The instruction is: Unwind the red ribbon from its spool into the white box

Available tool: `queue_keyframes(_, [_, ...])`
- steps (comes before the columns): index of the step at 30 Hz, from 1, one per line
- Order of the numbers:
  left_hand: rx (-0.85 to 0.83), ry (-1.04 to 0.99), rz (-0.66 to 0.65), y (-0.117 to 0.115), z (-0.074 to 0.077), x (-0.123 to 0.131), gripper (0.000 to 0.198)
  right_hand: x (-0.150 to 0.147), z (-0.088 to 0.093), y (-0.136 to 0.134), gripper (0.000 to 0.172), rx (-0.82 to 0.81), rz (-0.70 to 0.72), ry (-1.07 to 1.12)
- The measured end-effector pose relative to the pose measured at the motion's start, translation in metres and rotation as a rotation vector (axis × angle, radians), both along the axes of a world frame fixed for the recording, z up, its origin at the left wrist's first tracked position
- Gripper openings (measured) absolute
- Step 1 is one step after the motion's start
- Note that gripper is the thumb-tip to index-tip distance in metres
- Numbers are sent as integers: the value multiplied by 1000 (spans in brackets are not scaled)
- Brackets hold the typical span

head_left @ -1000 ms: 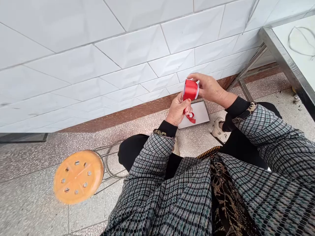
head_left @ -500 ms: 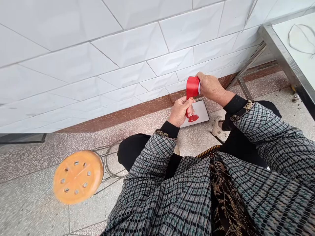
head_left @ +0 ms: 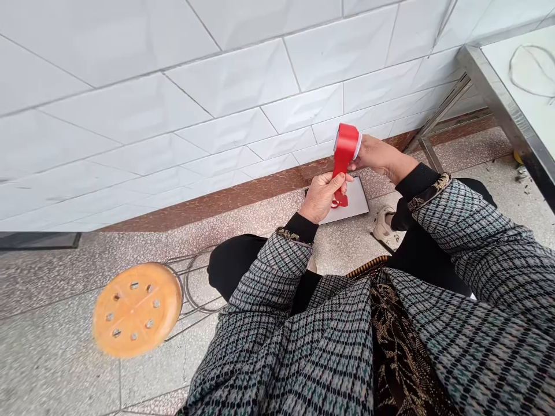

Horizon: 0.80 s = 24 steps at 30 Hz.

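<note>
My right hand (head_left: 378,157) grips a spool of red ribbon (head_left: 347,142) from its right side, holding it up in front of the tiled wall. A strip of the red ribbon runs down from the spool into my left hand (head_left: 323,195), which pinches it between thumb and fingers. The ribbon's curled loose end (head_left: 340,201) hangs just below that hand. Both arms wear checked grey sleeves with black cuffs.
A flat white board with a dark edge (head_left: 356,202) lies on the speckled floor beyond my hands, near my shoe (head_left: 383,226). An orange round stool (head_left: 137,309) with holes stands at the left. A steel table (head_left: 505,98) is at the right, a wire loop on top.
The right hand has lifted the spool up and to the right, away from the left hand. A longer strip of ribbon now stretches between the two hands.
</note>
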<state>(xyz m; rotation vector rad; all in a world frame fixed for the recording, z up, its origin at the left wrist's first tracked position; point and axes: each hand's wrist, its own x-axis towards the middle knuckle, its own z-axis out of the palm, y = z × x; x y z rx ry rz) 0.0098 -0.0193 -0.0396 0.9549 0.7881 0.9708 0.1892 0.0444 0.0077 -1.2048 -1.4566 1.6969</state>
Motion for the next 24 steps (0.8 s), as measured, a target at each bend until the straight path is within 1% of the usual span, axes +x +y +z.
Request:
queue_keyframes(2, [-10, -3, -36, 1, 1, 0, 58, -1, -1, -2, 39, -109, 68, 68])
queue_keyframes(4, [-12, 29, -57, 1, 0, -1, 61, 0, -4, -2, 42, -182, 146, 106])
queue_keyframes(6, [5, 103, -36, 2, -2, -2, 61, 1, -5, -1, 44, -222, 219, 134])
queue_keyframes(8, [37, 186, 40, 4, -6, -2, 56, 2, -6, 0, 45, -248, 268, 159])
queue_keyframes(9, [58, 210, 100, 4, -8, -2, 52, 3, -5, 1, 45, -260, 284, 168])
queue_keyframes(11, [91, 217, 217, 5, -11, -1, 42, 4, -2, 0, 45, -291, 308, 172])
queue_keyframes(12, [94, 210, 256, 5, -10, -1, 39, 4, -1, 0, 45, -309, 316, 162])
queue_keyframes(13, [87, 201, 274, 5, -9, -1, 41, 5, 1, -1, 45, -327, 322, 145])
queue_keyframes(14, [71, 194, 269, 5, -6, -1, 47, 5, 4, -2, 44, -343, 326, 121])
queue_keyframes(17, [17, 160, 193, 6, 7, -2, 67, 5, 9, -5, 39, -350, 319, 51])
queue_keyframes(20, [4, 124, 145, 7, 18, -3, 75, 4, 11, -6, 35, -320, 329, 31])
queue_keyframes(22, [15, 127, 129, 9, 18, -5, 74, 3, 9, -6, 36, -299, 336, 30])
queue_keyframes(24, [26, 144, 111, 11, 13, -8, 73, 3, 7, -5, 37, -261, 341, 25])
